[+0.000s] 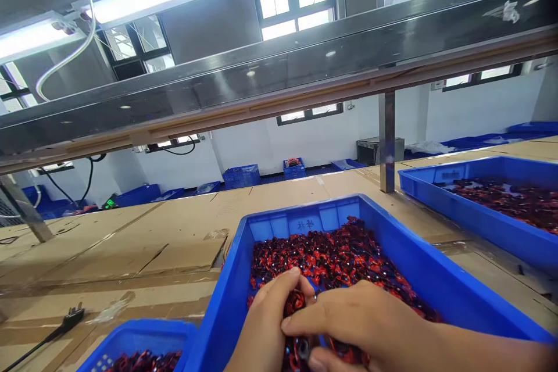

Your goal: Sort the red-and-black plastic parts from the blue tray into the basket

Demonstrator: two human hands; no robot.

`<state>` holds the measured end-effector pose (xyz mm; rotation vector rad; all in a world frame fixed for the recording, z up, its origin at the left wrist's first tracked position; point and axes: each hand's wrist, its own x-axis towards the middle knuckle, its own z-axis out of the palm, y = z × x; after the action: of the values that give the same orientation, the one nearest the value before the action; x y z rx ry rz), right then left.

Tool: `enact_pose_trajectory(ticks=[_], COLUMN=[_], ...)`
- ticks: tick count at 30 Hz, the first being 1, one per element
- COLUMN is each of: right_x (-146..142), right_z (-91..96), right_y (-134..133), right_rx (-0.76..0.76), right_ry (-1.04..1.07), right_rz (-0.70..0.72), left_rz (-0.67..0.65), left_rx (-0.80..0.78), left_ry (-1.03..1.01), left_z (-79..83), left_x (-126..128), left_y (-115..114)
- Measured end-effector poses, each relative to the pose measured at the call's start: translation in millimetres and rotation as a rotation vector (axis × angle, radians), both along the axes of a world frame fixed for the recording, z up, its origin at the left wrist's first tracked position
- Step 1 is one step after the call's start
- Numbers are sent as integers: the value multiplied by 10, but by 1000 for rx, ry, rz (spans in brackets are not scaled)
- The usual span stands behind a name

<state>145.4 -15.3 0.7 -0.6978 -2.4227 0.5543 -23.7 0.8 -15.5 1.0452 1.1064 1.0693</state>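
From where I stand, the left hand (267, 318) and right hand (364, 313) meet, cupped, over glossy red pieces (322, 256) inside the blue tray (436, 282), whether clamped on any I can't tell, and a loose hold might let some scatter.

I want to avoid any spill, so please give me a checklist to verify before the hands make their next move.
1. Left hand and right hand both over the middle blue tray: ok.
2. Red-and-black pieces in view there lie within its walls: ok.
3. Firm hold on the pieces between the hands: cannot tell, fingers cover them.
4. Fill level of the smaller blue bin: cannot tell, the picture cuts it off.
5. Black plug lying apart from the bin: ok.
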Motion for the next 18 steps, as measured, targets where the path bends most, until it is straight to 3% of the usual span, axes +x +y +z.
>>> enact_pose_trajectory(ticks=[6, 12, 18], right_x=[-23, 44, -5], right_z=[-2, -69, -82], right_y=[18, 41, 18], right_rx=[103, 368, 239], right_ry=[39, 182, 177], right_rz=[-68, -93, -172], left_rz=[-71, -115, -152], left_rx=[-11, -12, 126], left_ry=[-20, -14, 73], left_z=[-23, -43, -73], left_x=[43, -5, -58], left_y=[-30, -41, -74])
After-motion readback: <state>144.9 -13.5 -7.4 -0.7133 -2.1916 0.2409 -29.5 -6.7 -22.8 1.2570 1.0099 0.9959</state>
